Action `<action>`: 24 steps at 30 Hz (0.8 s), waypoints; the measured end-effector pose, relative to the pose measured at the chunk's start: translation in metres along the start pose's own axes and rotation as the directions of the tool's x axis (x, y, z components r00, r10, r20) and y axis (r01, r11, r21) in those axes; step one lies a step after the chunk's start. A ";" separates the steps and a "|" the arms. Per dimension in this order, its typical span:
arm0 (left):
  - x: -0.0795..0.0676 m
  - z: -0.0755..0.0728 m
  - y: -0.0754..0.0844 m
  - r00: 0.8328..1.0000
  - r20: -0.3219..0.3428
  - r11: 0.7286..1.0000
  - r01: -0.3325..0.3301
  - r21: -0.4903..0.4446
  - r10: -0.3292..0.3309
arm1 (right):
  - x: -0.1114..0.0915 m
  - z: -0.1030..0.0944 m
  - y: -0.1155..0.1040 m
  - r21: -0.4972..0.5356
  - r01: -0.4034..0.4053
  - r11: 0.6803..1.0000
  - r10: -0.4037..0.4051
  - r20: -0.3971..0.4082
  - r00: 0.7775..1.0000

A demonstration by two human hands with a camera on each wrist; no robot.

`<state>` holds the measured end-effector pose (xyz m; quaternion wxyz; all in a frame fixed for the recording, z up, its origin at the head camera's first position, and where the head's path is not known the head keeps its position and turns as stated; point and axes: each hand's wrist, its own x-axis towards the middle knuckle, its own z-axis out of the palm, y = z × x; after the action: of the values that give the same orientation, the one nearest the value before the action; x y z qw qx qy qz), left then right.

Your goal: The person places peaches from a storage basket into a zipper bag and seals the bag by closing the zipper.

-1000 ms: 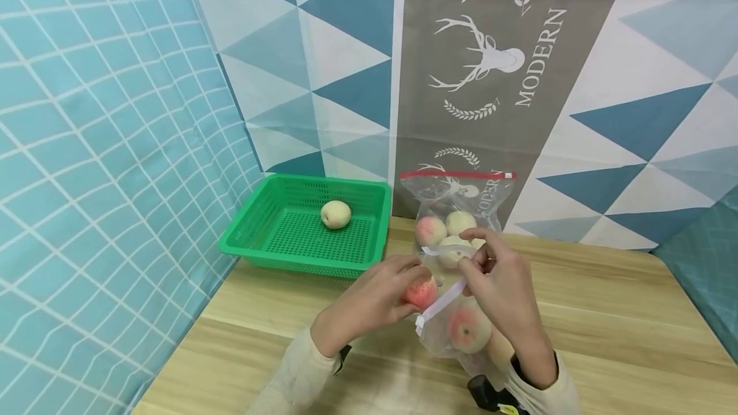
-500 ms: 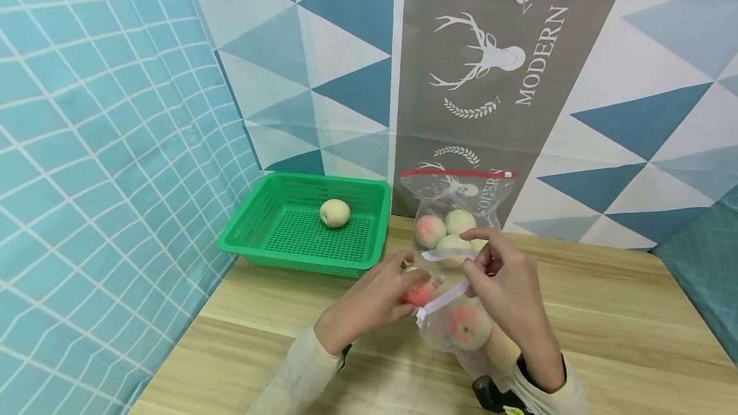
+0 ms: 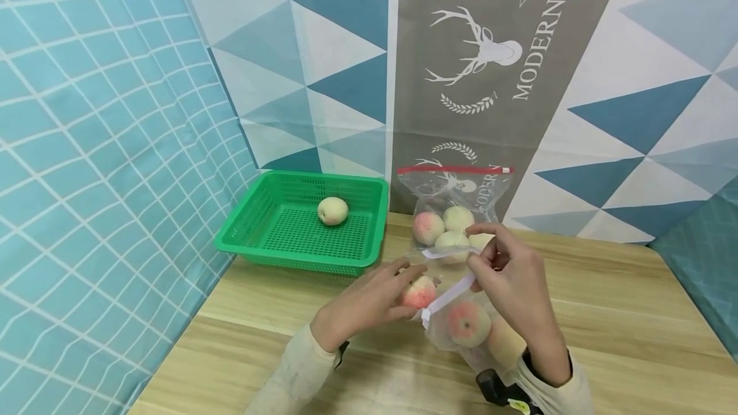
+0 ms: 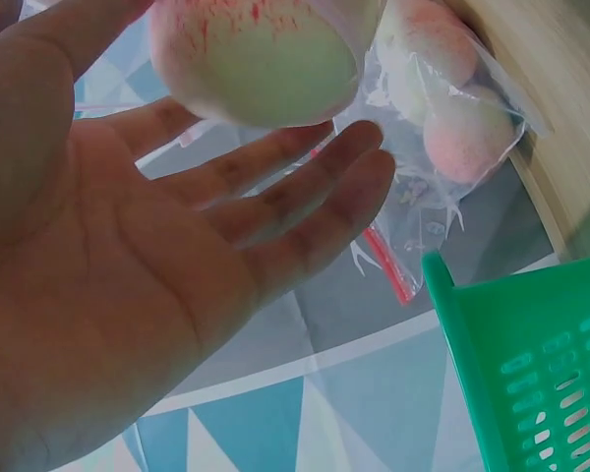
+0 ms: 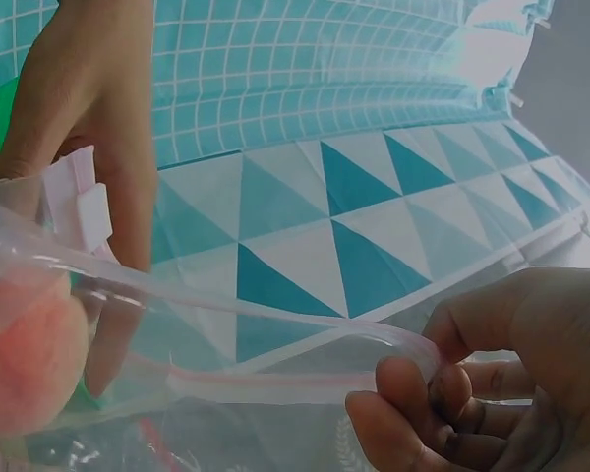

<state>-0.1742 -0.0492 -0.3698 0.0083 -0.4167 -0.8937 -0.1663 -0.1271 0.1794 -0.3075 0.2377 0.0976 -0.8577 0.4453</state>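
In the head view my left hand (image 3: 369, 300) spreads its fingers and thumb around a pink-and-cream peach (image 3: 419, 293) at the mouth of a clear zip bag (image 3: 441, 338) with a white strip. From the left wrist, this peach (image 4: 265, 69) shows near the fingertips, its far side covered by plastic film. Thumb and index finger of my right hand (image 3: 513, 280) pinch the bag's rim, holding the mouth wide; the right wrist view shows this pinched rim (image 5: 403, 344) and a white slider (image 5: 94, 216). Further peaches (image 3: 468, 324) lie inside the bag.
Behind stands a second clear bag with a red zip strip (image 3: 455, 170), with several peaches (image 3: 428, 228) inside. A green slotted basket (image 3: 230, 242) at the left holds one pale peach (image 3: 332, 211). The wooden table (image 3: 611, 312) meets a patterned cloth wall at the back.
My left fingers have loosened and spread a little, so more of the peach shows. My right hand has shifted slightly right with the bag's rim.
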 end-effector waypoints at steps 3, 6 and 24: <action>-0.001 -0.001 0.002 0.999 0.043 0.999 0.029 -0.014 -0.028 | 0.000 -0.001 0.001 -0.004 0.003 1.000 -0.003 0.004 1.000; -0.001 -0.001 0.004 0.998 0.058 0.999 0.032 -0.019 -0.030 | 0.001 -0.002 0.001 -0.010 0.004 1.000 -0.004 0.001 1.000; 0.001 0.000 0.009 0.999 0.051 0.997 -0.016 0.081 0.012 | 0.002 -0.020 0.006 -0.027 -0.018 0.999 0.016 -0.066 0.998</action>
<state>-0.1680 -0.0433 -0.3667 0.0039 -0.4263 -0.8967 -0.1193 -0.1251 0.1994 -0.3008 0.2631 0.0723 -0.8563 0.4385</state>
